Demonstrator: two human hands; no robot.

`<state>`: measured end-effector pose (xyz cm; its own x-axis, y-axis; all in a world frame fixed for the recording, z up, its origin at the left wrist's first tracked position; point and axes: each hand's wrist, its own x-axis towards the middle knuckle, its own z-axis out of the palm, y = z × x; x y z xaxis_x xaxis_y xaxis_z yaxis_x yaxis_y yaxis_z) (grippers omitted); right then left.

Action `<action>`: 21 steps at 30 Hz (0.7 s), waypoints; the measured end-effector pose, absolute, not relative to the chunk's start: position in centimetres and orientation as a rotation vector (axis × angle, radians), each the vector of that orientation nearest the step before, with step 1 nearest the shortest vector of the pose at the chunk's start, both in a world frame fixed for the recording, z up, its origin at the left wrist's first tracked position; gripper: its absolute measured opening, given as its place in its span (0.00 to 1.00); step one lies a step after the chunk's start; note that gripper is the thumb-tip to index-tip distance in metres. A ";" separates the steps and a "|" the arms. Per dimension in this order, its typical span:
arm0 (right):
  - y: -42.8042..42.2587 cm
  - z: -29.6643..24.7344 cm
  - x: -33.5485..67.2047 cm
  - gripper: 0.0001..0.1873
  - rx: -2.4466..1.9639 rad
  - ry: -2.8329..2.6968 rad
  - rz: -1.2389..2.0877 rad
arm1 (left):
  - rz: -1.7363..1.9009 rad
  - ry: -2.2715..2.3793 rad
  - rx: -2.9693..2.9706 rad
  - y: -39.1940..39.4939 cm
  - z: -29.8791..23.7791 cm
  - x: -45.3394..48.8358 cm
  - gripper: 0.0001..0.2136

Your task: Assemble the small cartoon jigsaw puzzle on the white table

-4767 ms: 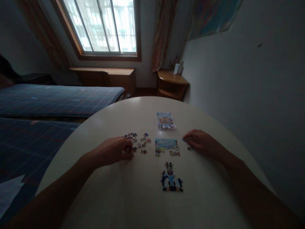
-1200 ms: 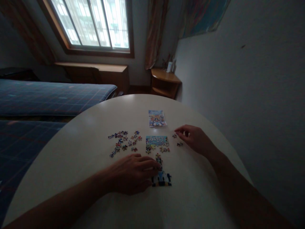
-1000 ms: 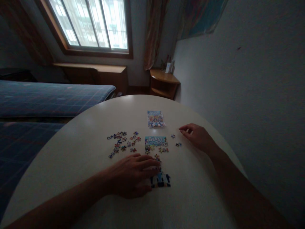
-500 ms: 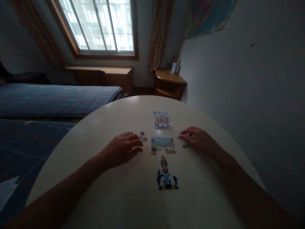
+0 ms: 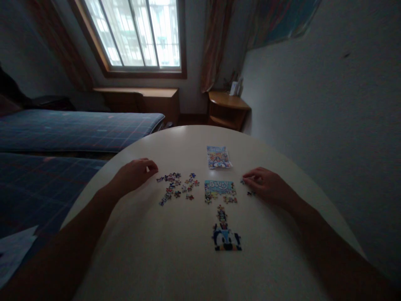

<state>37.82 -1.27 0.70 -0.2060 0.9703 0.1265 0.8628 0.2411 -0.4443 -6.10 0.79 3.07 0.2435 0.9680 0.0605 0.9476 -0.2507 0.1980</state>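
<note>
Left of the loose jigsaw puzzle pieces (image 5: 171, 184), my left hand (image 5: 134, 175) hovers over the table with thumb and fingertips pinched together. Whatever it may hold is hidden. My right hand (image 5: 266, 186) is closed, its fingertips on a small puzzle piece (image 5: 242, 182) on the right side. Another dark piece (image 5: 250, 193) lies under that hand. Between the hands is a joined puzzle section (image 5: 219, 188) with blue lettering. Below it stands a narrow joined strip (image 5: 222, 214), meeting a section with a blue dog's face (image 5: 227, 240).
A printed picture packet (image 5: 218, 157) lies toward the far side of the round white table (image 5: 175, 263). Beds with plaid mattresses (image 5: 78, 127) are at the left, a wall (image 5: 297, 104) at the right. A corner shelf (image 5: 230, 100) stands behind.
My left hand has moved left and away from the loose pieces, uncovering them, and its fingers have drawn together. The right hand stays by the same piece. The view has shifted slightly.
</note>
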 end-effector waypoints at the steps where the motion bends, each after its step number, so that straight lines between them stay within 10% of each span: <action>1: -1.2 0.7 37.8 0.13 -1.681 -2.153 0.375 | 0.253 1.817 2.359 0.9 2.9 -6.2 0.13; 21: -1.2 0.7 37.7 0.16 -1.696 -2.163 0.330 | 0.119 1.334 2.351 -0.6 2.6 -3.5 0.15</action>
<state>37.71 -1.18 0.66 -0.2067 0.9677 0.1440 0.8809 0.2481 -0.4031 -3.54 -0.63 2.63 0.5328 0.8353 -0.1355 0.7981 -0.4428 0.4085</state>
